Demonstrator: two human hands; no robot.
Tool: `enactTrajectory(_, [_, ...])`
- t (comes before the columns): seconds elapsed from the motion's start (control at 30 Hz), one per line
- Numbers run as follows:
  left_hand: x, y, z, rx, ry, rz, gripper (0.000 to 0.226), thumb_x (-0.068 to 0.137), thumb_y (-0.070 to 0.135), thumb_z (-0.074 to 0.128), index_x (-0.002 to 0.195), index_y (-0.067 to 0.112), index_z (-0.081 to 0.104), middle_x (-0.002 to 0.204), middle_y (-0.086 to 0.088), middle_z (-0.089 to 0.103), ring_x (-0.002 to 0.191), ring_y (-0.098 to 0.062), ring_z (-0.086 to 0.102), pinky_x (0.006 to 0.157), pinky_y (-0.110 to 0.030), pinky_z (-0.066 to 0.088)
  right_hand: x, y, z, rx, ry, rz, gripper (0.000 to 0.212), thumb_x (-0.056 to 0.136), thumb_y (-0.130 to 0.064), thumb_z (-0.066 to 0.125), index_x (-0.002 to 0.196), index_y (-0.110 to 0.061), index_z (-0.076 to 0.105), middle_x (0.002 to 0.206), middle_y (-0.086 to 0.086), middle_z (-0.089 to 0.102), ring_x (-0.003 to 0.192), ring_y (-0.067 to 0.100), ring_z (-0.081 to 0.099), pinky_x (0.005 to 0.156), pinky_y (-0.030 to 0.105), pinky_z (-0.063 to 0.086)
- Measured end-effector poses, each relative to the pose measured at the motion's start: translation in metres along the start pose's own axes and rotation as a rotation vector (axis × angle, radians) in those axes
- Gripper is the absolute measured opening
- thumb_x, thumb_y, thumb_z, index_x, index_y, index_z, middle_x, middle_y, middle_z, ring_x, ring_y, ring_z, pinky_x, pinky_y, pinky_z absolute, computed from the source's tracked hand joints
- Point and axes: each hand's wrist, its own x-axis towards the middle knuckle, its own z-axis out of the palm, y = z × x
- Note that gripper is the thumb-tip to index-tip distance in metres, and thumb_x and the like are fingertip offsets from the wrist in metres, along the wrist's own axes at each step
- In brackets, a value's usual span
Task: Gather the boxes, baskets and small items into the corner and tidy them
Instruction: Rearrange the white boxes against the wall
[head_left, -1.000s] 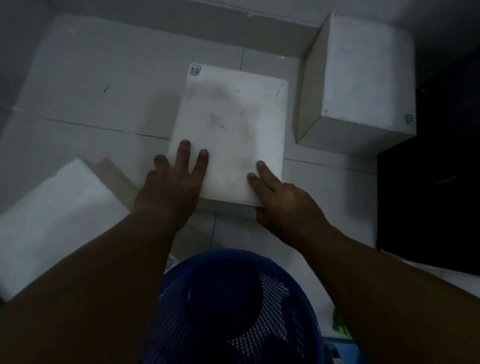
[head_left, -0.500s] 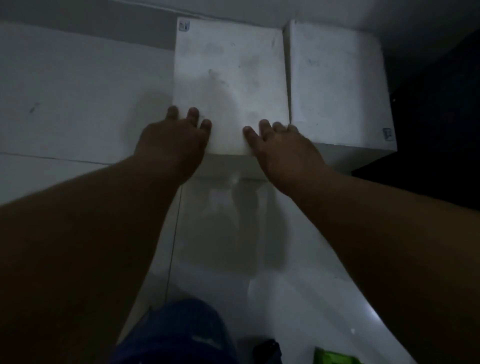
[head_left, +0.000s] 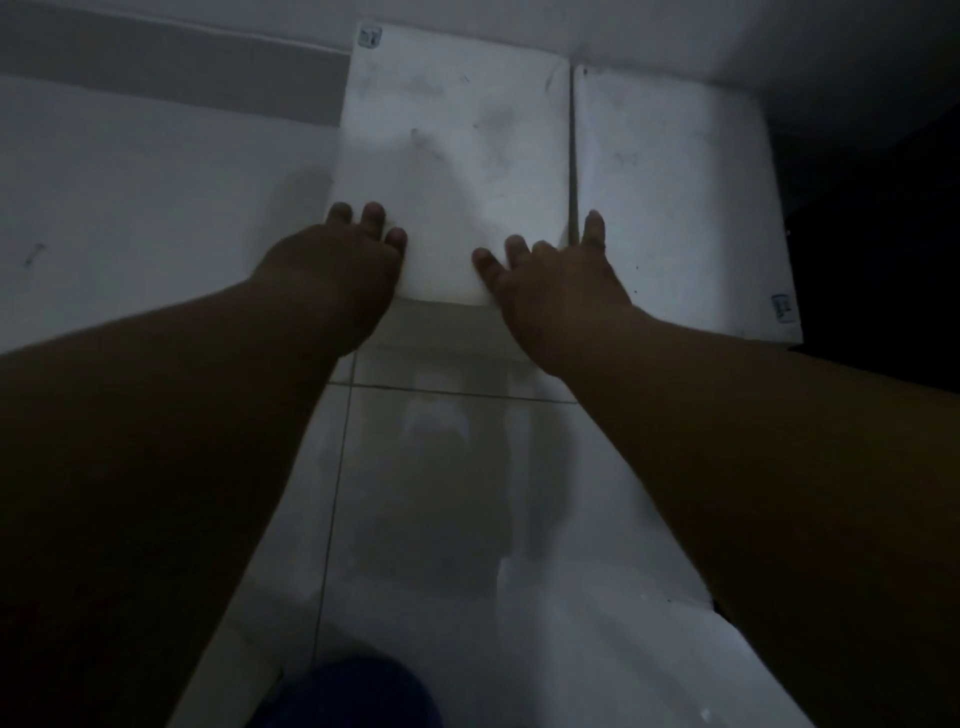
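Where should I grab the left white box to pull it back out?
Probably its near edge and left side, from the front: the left box sits tight beside the right box and against the wall, leaving only those faces free.

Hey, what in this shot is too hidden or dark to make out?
Head view: the corner sticker on the left box, like the one on the right box, is too small and dim to read.
The blue basket is cut off by the bottom edge.
The left hand and right hand cover their own palms.
The black shape at right is lost in darkness.
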Motion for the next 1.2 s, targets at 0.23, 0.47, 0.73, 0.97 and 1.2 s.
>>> enactTrajectory(0.23, [-0.064, -0.011, -0.004, -0.405, 0.145, 0.003, 0.046, 0.098, 0.036, 0.045, 0.140, 0.019, 0.046, 0.142, -0.014, 0.047, 0.127, -0.033, 0.046, 0.106, -0.043, 0.040, -0.004, -0.010, -0.024, 0.170, -0.110, 0.135, 0.050, 0.096, -0.035, 0.048, 0.144, -0.024, 0.038, 0.138, 0.012, 0.050, 0.128, 0.037, 0.046, 0.108, 0.073, 0.000])
enactTrajectory(0.47, [-0.204, -0.086, 0.064, -0.440, 0.516, -0.328, 0.025, 0.094, 0.033, 0.051, 0.100, 0.014, 0.065, 0.094, -0.012, 0.065, 0.086, -0.035, 0.060, 0.073, -0.044, 0.052, -0.093, -0.131, -0.038, 0.498, 0.045, -0.238, 0.053, 0.094, -0.057, 0.042, 0.139, -0.029, 0.044, 0.136, 0.006, 0.053, 0.122, 0.028, 0.051, 0.099, 0.039, 0.042])
enactTrajectory(0.73, [-0.333, -0.094, 0.138, -0.534, 0.159, -0.781, 0.071, 0.081, 0.052, 0.065, 0.136, 0.014, 0.041, 0.136, -0.020, 0.039, 0.119, -0.040, 0.039, 0.087, -0.049, 0.045, -0.108, -0.263, -0.080, 0.620, -0.274, -0.440, 0.073, 0.092, -0.059, 0.049, 0.152, -0.029, 0.022, 0.149, 0.009, 0.039, 0.129, 0.027, 0.043, 0.102, 0.036, 0.041])
enactTrajectory(0.97, [-0.352, -0.062, 0.188, -0.837, -0.111, -0.870, 0.099, 0.083, 0.063, 0.055, 0.152, 0.021, -0.003, 0.157, -0.014, -0.006, 0.141, -0.039, 0.003, 0.109, -0.050, 0.029, -0.105, -0.318, -0.060, 0.434, -0.464, -0.371, 0.073, 0.093, -0.038, 0.060, 0.148, -0.009, 0.022, 0.135, 0.017, 0.047, 0.116, 0.029, 0.053, 0.095, 0.038, 0.049])
enactTrajectory(1.2, [-0.362, -0.073, 0.198, -0.975, -0.203, -0.974, 0.117, 0.070, 0.076, 0.056, 0.147, 0.035, -0.021, 0.151, -0.017, -0.033, 0.139, -0.052, -0.016, 0.111, -0.061, 0.016, -0.104, -0.333, -0.060, 0.437, -0.460, -0.284, 0.082, 0.093, -0.038, 0.059, 0.152, -0.008, 0.011, 0.140, 0.019, 0.044, 0.120, 0.031, 0.051, 0.099, 0.040, 0.047])
